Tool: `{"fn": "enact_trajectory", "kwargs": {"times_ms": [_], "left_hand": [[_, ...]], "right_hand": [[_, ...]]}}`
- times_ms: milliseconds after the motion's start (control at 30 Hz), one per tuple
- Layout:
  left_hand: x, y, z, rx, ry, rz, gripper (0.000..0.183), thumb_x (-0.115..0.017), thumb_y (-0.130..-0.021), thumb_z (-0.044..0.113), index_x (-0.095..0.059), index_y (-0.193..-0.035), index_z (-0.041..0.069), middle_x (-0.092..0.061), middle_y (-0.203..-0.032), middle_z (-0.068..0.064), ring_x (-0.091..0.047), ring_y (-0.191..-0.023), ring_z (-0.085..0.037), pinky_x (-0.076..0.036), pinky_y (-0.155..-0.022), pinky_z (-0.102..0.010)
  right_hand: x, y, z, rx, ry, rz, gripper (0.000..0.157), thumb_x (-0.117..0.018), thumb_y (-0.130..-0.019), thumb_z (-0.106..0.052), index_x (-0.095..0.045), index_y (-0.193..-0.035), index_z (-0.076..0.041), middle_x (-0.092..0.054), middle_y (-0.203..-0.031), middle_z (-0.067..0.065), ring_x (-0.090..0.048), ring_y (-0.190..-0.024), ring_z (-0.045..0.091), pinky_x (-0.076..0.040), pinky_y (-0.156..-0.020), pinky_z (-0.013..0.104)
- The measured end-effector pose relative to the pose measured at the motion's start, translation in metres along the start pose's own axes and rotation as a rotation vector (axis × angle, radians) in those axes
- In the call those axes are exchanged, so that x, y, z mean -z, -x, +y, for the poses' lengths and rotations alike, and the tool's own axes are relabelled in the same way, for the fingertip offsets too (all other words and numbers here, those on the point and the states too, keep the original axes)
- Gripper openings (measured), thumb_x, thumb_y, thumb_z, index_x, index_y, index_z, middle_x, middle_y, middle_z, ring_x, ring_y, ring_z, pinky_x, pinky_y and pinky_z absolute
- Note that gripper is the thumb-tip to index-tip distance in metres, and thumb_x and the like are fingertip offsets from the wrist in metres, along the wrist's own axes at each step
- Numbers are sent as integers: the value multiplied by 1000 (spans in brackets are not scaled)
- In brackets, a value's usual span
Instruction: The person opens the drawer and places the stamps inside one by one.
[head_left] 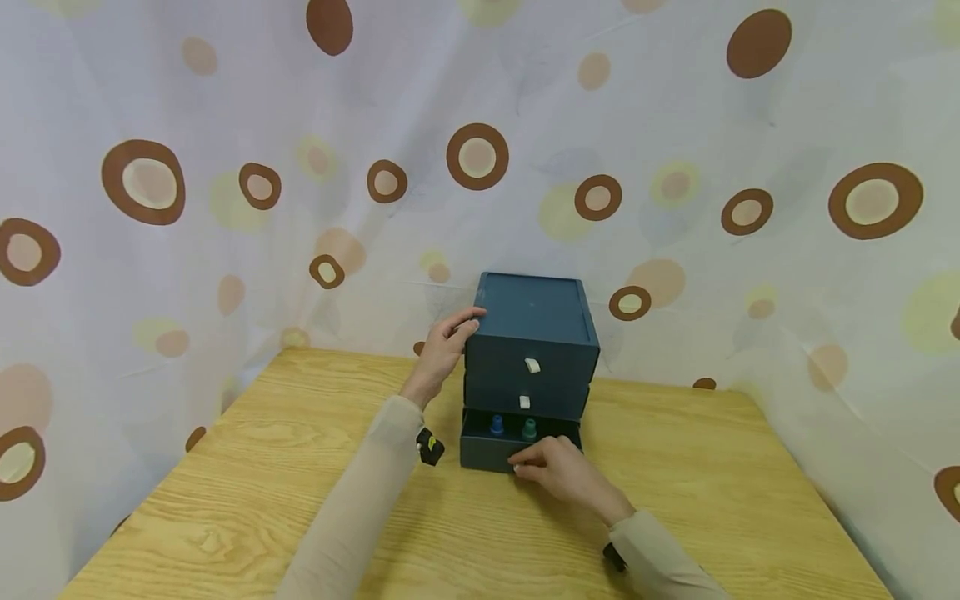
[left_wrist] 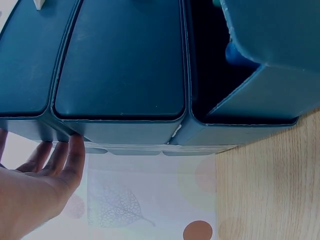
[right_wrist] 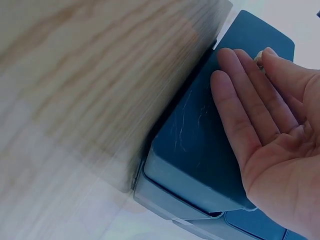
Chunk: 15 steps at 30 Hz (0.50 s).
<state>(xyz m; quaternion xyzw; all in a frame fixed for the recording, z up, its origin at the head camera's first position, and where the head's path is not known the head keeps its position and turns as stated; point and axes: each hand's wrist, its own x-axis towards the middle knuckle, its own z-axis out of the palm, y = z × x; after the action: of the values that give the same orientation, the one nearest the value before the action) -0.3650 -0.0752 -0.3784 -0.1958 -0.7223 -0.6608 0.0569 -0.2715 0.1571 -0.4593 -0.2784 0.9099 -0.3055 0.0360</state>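
Note:
A dark blue cabinet (head_left: 536, 312) of three stacked drawers stands on the table. Its bottom drawer (head_left: 482, 452) is pulled out partway, and inside stand a small blue peg-like piece (head_left: 497, 425) and a green one (head_left: 529, 429). My left hand (head_left: 442, 354) rests against the cabinet's upper left side, and the left wrist view shows its fingertips (left_wrist: 76, 145) touching that side. At the bottom drawer's front, my right hand (head_left: 572, 479) pinches a small pale pull tab (right_wrist: 258, 60) between thumb and index finger. The other fingers lie extended along the drawer front.
Two white pull tabs, an upper one (head_left: 532, 365) and a middle one (head_left: 524, 402), mark the closed drawers. Beneath everything is a wood-grain table (head_left: 247, 492). A patterned curtain (head_left: 420, 100) hangs right behind the cabinet.

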Motion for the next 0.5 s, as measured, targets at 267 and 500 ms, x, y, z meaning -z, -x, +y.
{"fn": "enact_trajectory", "kwargs": {"times_ms": [267,500], "left_hand": [[2,0,0,14,-7,-1,34,-47,-105,33,-58,-135,25,-43,-151,2,-37,-141,-23,-34,-112,-52],[2,0,1,15,-3,-7,34,-48,-105,33,-58,-136,26,-42,-152,3,-36,-141,-22,-34,-112,-53]], "right_hand": [[1,-4,1,14,-19,2,20,-66,-94,-15,-76,-110,-9,-75,-106,4,-70,-92,16,-57,-73,25],[3,-7,4,18,-24,3,21,-65,-94,-16,-76,-111,-9,-75,-106,5,-70,-89,14,-55,-69,22]]}}
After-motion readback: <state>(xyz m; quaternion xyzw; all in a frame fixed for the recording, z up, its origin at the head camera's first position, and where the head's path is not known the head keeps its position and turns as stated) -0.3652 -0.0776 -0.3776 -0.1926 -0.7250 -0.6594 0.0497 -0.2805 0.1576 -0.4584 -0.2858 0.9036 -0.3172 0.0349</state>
